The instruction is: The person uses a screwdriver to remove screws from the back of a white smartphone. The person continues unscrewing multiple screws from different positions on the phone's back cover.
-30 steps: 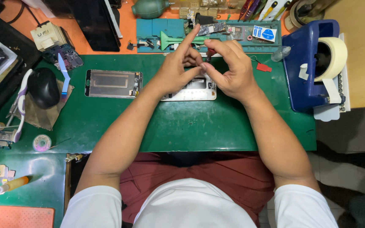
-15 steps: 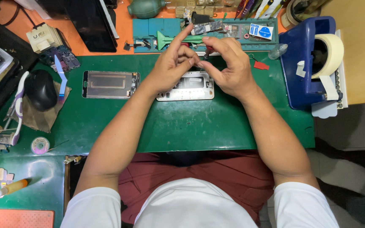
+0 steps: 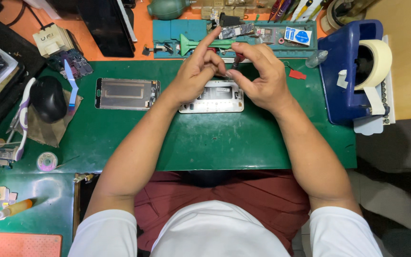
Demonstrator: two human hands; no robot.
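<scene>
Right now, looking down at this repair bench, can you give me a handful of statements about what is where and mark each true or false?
1. Both hands, the left hand and the right hand, meet above the open phone frame. True.
2. A second phone frame lies on the green mat to the left of the first. True.
3. The blue tape dispenser stands at the left edge of the bench. False: it stands at the right edge.
4. The black computer mouse rests in the left hand. False: it lies apart, at the far left, on a cloth.
5. The roll in the dispenser is black. False: the tape roll is cream.
</scene>
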